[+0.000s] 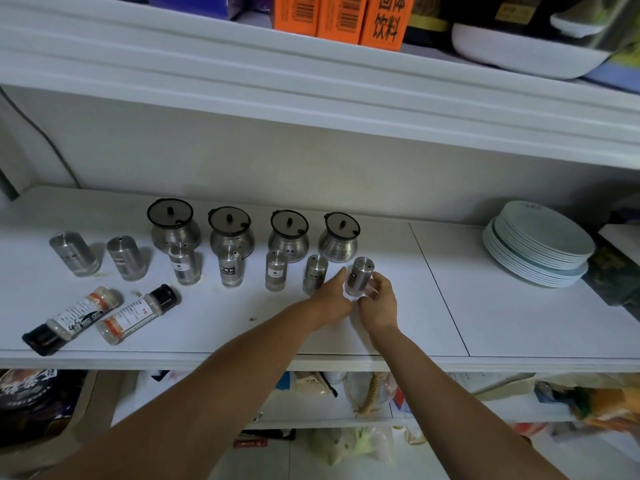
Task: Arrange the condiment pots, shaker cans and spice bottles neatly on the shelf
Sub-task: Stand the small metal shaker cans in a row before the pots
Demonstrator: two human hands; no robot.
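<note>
Several steel condiment pots [289, 239] with dark lids stand in a row at the back of the white shelf [433, 306]. In front of them stands a row of steel shaker cans [230, 268]. The rightmost shaker can [360, 273] is held between both hands: my right hand [377, 299] grips its base, and my left hand [330, 297] touches its left side with fingers extended. Two spice bottles [136, 315] with black caps lie on their sides at the front left.
A stack of pale plates [540, 244] sits at the shelf's right. Orange boxes [341, 15] and a white dish [512, 53] are on the shelf above. Bags and packets fill the shelf below.
</note>
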